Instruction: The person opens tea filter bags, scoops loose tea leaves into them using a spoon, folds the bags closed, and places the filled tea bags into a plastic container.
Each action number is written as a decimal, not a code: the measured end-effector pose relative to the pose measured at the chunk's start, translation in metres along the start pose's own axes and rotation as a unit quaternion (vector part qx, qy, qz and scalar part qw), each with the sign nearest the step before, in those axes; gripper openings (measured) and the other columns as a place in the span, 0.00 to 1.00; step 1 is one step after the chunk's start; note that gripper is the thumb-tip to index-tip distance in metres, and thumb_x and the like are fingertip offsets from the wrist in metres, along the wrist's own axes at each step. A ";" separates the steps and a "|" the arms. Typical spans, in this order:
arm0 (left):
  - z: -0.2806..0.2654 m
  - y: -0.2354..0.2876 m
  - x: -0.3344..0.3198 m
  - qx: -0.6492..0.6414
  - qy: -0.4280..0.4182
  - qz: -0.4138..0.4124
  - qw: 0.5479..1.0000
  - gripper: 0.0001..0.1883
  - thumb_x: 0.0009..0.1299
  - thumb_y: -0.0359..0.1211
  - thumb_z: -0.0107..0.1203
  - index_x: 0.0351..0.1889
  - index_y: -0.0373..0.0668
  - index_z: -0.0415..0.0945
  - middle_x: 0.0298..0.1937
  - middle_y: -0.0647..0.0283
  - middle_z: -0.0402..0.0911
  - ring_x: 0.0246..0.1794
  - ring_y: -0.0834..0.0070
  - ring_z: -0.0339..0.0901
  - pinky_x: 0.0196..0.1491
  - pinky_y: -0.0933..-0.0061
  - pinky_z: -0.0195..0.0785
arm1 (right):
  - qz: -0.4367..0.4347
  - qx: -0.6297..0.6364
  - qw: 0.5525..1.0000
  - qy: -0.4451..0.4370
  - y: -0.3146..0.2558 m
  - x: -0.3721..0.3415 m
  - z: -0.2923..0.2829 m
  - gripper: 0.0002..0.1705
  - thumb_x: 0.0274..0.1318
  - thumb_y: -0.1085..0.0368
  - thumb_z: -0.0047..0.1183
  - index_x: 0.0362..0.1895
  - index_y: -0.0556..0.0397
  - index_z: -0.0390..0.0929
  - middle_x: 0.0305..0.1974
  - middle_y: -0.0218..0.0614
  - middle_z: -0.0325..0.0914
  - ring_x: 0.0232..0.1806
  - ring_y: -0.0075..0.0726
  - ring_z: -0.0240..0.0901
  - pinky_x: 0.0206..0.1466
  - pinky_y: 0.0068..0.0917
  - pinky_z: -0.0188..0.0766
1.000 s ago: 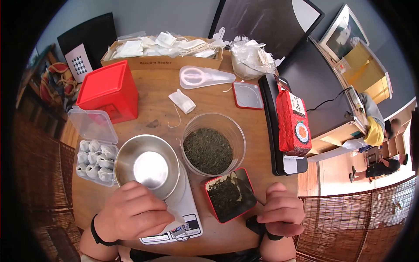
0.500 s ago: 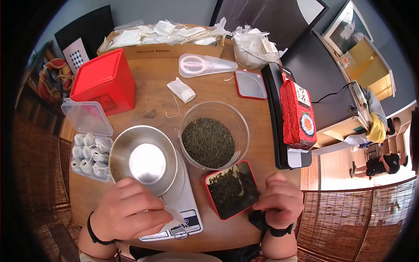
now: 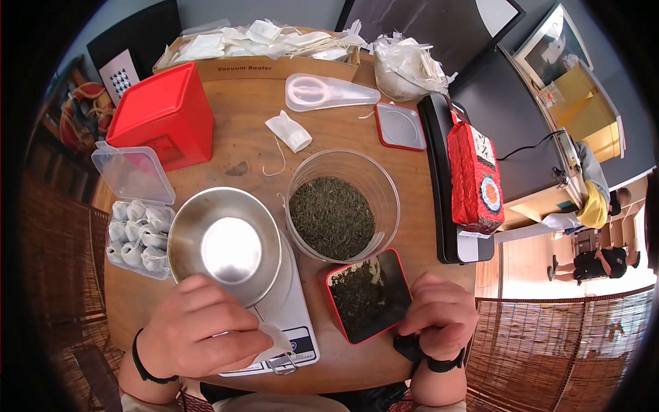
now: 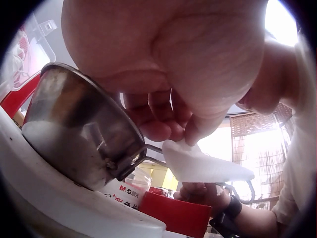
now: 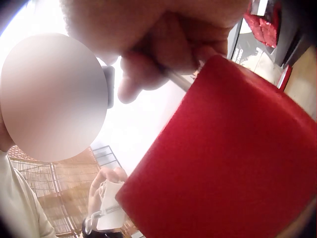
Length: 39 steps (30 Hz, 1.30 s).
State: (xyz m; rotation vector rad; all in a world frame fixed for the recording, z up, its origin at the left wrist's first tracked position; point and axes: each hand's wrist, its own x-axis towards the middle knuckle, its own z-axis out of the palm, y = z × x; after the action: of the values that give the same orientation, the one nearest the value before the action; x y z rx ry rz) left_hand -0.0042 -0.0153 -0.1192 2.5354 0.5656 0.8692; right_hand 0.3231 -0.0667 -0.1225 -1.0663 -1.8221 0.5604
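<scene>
My left hand (image 3: pixel 209 329) pinches a white tea bag (image 4: pixel 198 166) between thumb and fingers, above the wire handle of the steel bowl (image 3: pixel 180 237). This bowl sits on a white digital scale (image 3: pixel 298 309). At the right, my right hand (image 3: pixel 439 316) grips a thin metal handle (image 5: pixel 178 79) at the rim of the red square tin (image 3: pixel 364 295); its far end is hidden inside. Dark tea leaves (image 3: pixel 353 295) lie in the tin. Just behind stands a clear round tub (image 3: pixel 384 220) of loose dark tea (image 3: pixel 329 216).
Filled tea bags (image 3: pixel 141 233) fill a clear hinged box at left, near a red canister (image 3: pixel 161 117). Behind lie a single tea bag (image 3: pixel 290 130), scissors in a clear case (image 3: pixel 329 93) and a carton (image 3: pixel 274 70) of white bags. A red foil pack (image 3: pixel 475 178) rests on a black appliance (image 3: pixel 439 206).
The head view has shifted, so the tabletop things appear higher. My right hand has turned and come in closer to the tin's rim. The left hand keeps its pinch on the tea bag.
</scene>
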 end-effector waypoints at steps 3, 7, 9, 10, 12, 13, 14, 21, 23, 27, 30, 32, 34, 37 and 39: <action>0.001 0.000 -0.001 0.003 0.004 0.001 1.000 0.08 0.59 0.34 0.70 0.36 0.51 0.86 0.34 0.73 0.78 0.31 0.70 0.75 0.37 0.68 0.65 | 0.007 0.017 1.000 0.005 0.000 0.000 0.001 0.50 0.77 0.33 0.24 0.11 0.52 0.76 0.09 0.28 0.68 0.11 0.34 0.62 0.22 0.31 0.60; 0.000 0.001 0.000 0.003 -0.001 -0.004 1.000 0.08 0.59 0.34 0.71 0.35 0.52 0.86 0.34 0.73 0.78 0.31 0.70 0.75 0.37 0.68 0.65 | 0.043 0.042 0.998 0.007 -0.001 0.001 0.000 0.50 0.78 0.34 0.24 0.11 0.53 0.77 0.08 0.28 0.67 0.11 0.33 0.60 0.22 0.31 0.59; 0.000 0.001 0.001 0.002 0.002 -0.001 1.000 0.08 0.58 0.34 0.71 0.35 0.52 0.86 0.34 0.73 0.78 0.31 0.70 0.75 0.37 0.68 0.65 | 0.077 0.084 0.993 0.022 0.001 0.000 0.001 0.51 0.78 0.34 0.25 0.11 0.54 0.77 0.08 0.29 0.66 0.11 0.32 0.60 0.21 0.30 0.58; 0.000 0.001 0.001 0.001 0.003 0.001 1.000 0.08 0.58 0.34 0.71 0.35 0.52 0.86 0.34 0.73 0.78 0.31 0.70 0.75 0.37 0.68 0.65 | 0.078 0.083 0.993 0.023 0.001 -0.001 0.001 0.51 0.78 0.34 0.25 0.11 0.54 0.77 0.08 0.29 0.66 0.11 0.32 0.60 0.21 0.30 0.58; 0.001 0.001 0.000 0.001 0.005 0.001 1.000 0.08 0.58 0.33 0.71 0.35 0.52 0.86 0.34 0.73 0.78 0.31 0.70 0.75 0.37 0.68 0.65 | 0.107 0.104 0.989 0.023 0.000 -0.001 0.000 0.52 0.77 0.33 0.25 0.14 0.57 0.80 0.09 0.32 0.68 0.11 0.33 0.62 0.21 0.29 0.59; 0.001 0.001 0.000 0.002 0.007 0.001 1.000 0.08 0.58 0.33 0.71 0.35 0.52 0.86 0.34 0.73 0.78 0.31 0.70 0.75 0.36 0.68 0.65 | 0.106 0.104 0.989 0.023 0.001 -0.003 -0.002 0.52 0.77 0.33 0.25 0.14 0.57 0.80 0.09 0.32 0.68 0.11 0.33 0.62 0.21 0.29 0.59; 0.001 0.001 0.000 0.004 0.007 0.002 1.000 0.08 0.58 0.33 0.71 0.35 0.52 0.86 0.34 0.73 0.78 0.31 0.70 0.75 0.36 0.68 0.65 | 0.121 0.103 0.987 0.012 0.002 -0.005 -0.005 0.52 0.76 0.30 0.24 0.19 0.58 0.83 0.14 0.34 0.74 0.14 0.30 0.65 0.21 0.27 0.58; 0.000 0.000 0.001 -0.002 0.002 0.004 1.000 0.08 0.59 0.34 0.70 0.36 0.51 0.85 0.34 0.73 0.78 0.31 0.70 0.75 0.36 0.68 0.65 | 0.147 0.066 0.986 0.031 0.003 -0.007 -0.008 0.56 0.73 0.25 0.20 0.27 0.60 0.86 0.25 0.40 0.81 0.20 0.27 0.70 0.21 0.23 0.57; 0.000 0.000 0.001 -0.005 0.000 0.003 1.000 0.08 0.59 0.34 0.70 0.36 0.51 0.85 0.35 0.72 0.78 0.31 0.70 0.75 0.36 0.68 0.64 | 0.146 0.069 0.986 0.030 0.004 -0.007 -0.009 0.56 0.73 0.26 0.20 0.26 0.60 0.86 0.25 0.40 0.80 0.21 0.27 0.70 0.20 0.23 0.56; 0.000 0.000 0.000 0.000 -0.001 0.002 1.000 0.07 0.60 0.34 0.70 0.36 0.51 0.85 0.35 0.72 0.77 0.31 0.70 0.75 0.37 0.67 0.64 | 0.148 0.082 0.986 0.010 0.006 -0.009 -0.013 0.55 0.73 0.26 0.21 0.24 0.60 0.85 0.23 0.40 0.78 0.20 0.27 0.69 0.20 0.23 0.56; 0.001 0.000 0.000 -0.001 0.002 0.002 1.000 0.07 0.60 0.35 0.70 0.36 0.51 0.85 0.35 0.72 0.78 0.32 0.70 0.75 0.36 0.67 0.64 | 0.148 0.081 0.986 0.012 0.005 -0.010 -0.015 0.55 0.73 0.26 0.21 0.22 0.60 0.84 0.22 0.41 0.77 0.19 0.28 0.69 0.20 0.24 0.56; 0.001 0.000 0.000 0.000 0.005 0.004 1.000 0.07 0.60 0.35 0.70 0.36 0.51 0.85 0.35 0.73 0.78 0.31 0.70 0.75 0.36 0.68 0.64 | 0.139 0.093 0.986 0.029 0.006 -0.012 -0.015 0.55 0.73 0.26 0.22 0.21 0.60 0.84 0.21 0.40 0.77 0.18 0.29 0.69 0.19 0.24 0.55; 0.000 0.000 0.000 -0.003 0.004 0.001 1.000 0.08 0.59 0.35 0.70 0.36 0.51 0.85 0.35 0.73 0.78 0.31 0.70 0.75 0.36 0.68 0.64 | 0.127 0.104 0.985 0.046 0.009 -0.013 -0.015 0.55 0.73 0.26 0.22 0.20 0.60 0.84 0.21 0.40 0.77 0.18 0.29 0.69 0.19 0.25 0.55; 0.000 0.000 0.000 0.001 0.004 -0.001 1.000 0.08 0.59 0.34 0.70 0.36 0.51 0.85 0.35 0.73 0.78 0.31 0.70 0.75 0.36 0.68 0.64 | 0.111 0.091 0.986 0.080 0.011 -0.016 -0.016 0.55 0.74 0.27 0.22 0.19 0.59 0.83 0.20 0.39 0.77 0.18 0.30 0.69 0.19 0.25 0.57; 0.000 0.001 0.000 0.000 0.003 -0.001 1.000 0.08 0.59 0.34 0.70 0.36 0.51 0.85 0.35 0.73 0.78 0.31 0.70 0.75 0.36 0.68 0.64 | 0.076 0.040 0.992 0.097 0.012 -0.014 -0.015 0.52 0.75 0.29 0.26 0.20 0.59 0.84 0.21 0.39 0.77 0.18 0.31 0.70 0.20 0.26 0.59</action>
State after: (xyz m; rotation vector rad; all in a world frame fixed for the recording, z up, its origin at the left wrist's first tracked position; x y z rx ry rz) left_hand -0.0037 -0.0155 -0.1187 2.5328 0.5692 0.8769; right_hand 0.3447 -0.0734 -0.1309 -1.1698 -1.5464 0.5920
